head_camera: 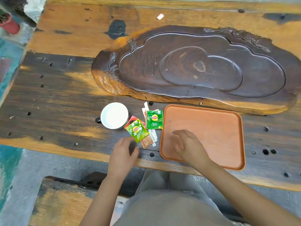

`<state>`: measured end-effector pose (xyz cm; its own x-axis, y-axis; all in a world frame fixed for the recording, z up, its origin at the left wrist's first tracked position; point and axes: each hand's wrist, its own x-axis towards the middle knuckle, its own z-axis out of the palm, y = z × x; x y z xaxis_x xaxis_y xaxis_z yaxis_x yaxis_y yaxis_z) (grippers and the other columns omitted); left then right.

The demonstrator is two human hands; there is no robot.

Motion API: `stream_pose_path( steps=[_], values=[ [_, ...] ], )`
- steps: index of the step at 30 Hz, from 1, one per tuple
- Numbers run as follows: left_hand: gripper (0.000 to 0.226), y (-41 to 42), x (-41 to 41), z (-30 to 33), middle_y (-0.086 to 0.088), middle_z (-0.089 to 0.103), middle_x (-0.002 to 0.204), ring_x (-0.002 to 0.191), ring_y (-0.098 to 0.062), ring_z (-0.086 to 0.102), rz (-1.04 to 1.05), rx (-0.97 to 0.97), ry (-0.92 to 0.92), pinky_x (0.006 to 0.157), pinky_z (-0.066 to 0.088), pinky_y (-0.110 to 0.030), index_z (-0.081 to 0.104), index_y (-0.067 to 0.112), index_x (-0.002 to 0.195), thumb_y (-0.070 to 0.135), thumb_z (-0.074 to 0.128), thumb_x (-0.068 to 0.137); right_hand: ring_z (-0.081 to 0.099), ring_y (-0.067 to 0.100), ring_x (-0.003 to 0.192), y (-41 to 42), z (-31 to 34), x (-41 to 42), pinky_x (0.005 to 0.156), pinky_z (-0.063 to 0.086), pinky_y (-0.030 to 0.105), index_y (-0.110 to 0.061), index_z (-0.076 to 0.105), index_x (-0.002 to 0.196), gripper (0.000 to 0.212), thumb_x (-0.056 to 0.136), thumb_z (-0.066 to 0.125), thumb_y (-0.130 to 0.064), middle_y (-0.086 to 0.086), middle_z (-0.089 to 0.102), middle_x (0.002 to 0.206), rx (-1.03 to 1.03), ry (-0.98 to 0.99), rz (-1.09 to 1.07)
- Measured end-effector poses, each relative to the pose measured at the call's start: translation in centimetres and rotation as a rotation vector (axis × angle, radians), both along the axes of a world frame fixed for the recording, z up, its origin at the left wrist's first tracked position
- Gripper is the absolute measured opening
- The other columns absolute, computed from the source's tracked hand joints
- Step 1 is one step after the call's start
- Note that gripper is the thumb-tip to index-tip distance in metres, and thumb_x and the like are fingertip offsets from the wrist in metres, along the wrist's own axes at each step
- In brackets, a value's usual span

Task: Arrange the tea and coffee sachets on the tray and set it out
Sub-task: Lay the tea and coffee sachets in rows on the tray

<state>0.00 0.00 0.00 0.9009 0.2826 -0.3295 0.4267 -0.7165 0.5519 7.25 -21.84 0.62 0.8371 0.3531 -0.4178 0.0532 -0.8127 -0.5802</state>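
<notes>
An orange-brown rectangular tray (pixel 211 124) lies bare on the wooden table, near its front edge. Left of it lies a loose pile of sachets: a dark green Lipton tea sachet (pixel 154 119), a light green Lipton sachet (pixel 137 130) on top of a red sachet (pixel 132 120), a brown sachet (pixel 146 141) and thin white stick sachets (pixel 145 107). My right hand (pixel 187 145) hovers over the tray's front left part, fingers spread, holding nothing. Just below the pile, my left hand (pixel 123 154) is loosely curled and empty, apart from the sachets.
A white mug (pixel 114 115) with a dark handle stands left of the sachets. A large carved dark wooden tea board (pixel 195 66) fills the table behind the tray. A small white scrap (pixel 160 16) lies far back. A red pot (pixel 9 25) sits off the table's left corner.
</notes>
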Motion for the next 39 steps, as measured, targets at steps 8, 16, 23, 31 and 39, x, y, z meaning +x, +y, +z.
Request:
stream_pose_path(
  steps=[8,16,23,31,39],
  values=[
    [0.055,-0.8,3.0,-4.6,-0.014,0.049,0.135,0.126,-0.032,0.042,-0.202,0.282,0.000,0.088,0.049,-0.048,0.055,0.008,0.120,0.018,0.076,0.070,0.044,0.036,0.129,6.5,-4.4,5.2,0.102,0.036,0.050,-0.008,0.058,0.122,0.055,0.069,0.073,-0.009,0.018,0.051,0.137,-0.164,-0.297,0.350],
    [0.040,-0.7,2.7,-6.2,-0.015,0.060,0.120,0.112,-0.033,0.054,-0.196,0.301,-0.025,0.067,0.057,-0.044,0.062,0.008,0.104,0.007,0.077,0.066,0.070,0.024,0.091,6.6,-7.7,5.4,0.076,0.055,0.032,-0.013,0.073,0.080,0.037,0.045,0.081,-0.005,0.006,0.075,0.096,-0.132,-0.506,0.439],
    [0.016,-0.8,2.3,-5.0,-0.006,0.068,0.105,0.099,-0.022,0.062,-0.125,0.267,-0.164,0.058,0.055,-0.031,0.063,0.008,0.080,0.001,0.071,0.069,0.071,0.021,0.080,5.7,-7.3,5.3,0.065,0.057,0.028,-0.012,0.069,0.072,0.021,0.057,0.077,0.000,0.003,0.075,0.084,0.044,-0.583,0.389],
    [0.008,-2.3,2.2,-1.2,-0.002,0.069,0.093,0.091,-0.012,0.055,0.034,0.269,-0.393,0.065,0.045,-0.021,0.058,0.008,0.074,0.001,0.061,0.074,0.068,0.015,0.092,1.8,-2.6,4.8,0.085,0.052,0.024,-0.006,0.072,0.087,0.013,0.086,0.059,-0.007,0.003,0.074,0.095,0.258,-0.734,0.018],
    [0.013,-8.4,7.4,-3.6,-0.005,0.068,0.079,0.077,-0.021,0.062,-0.321,0.197,-0.402,0.064,0.045,-0.027,0.062,0.007,0.076,-0.003,0.060,0.068,0.068,0.020,0.092,-5.0,-4.7,3.4,0.084,0.048,0.025,-0.006,0.071,0.087,0.015,0.080,0.059,0.002,0.006,0.074,0.093,0.016,-0.730,-0.142]
  ],
)
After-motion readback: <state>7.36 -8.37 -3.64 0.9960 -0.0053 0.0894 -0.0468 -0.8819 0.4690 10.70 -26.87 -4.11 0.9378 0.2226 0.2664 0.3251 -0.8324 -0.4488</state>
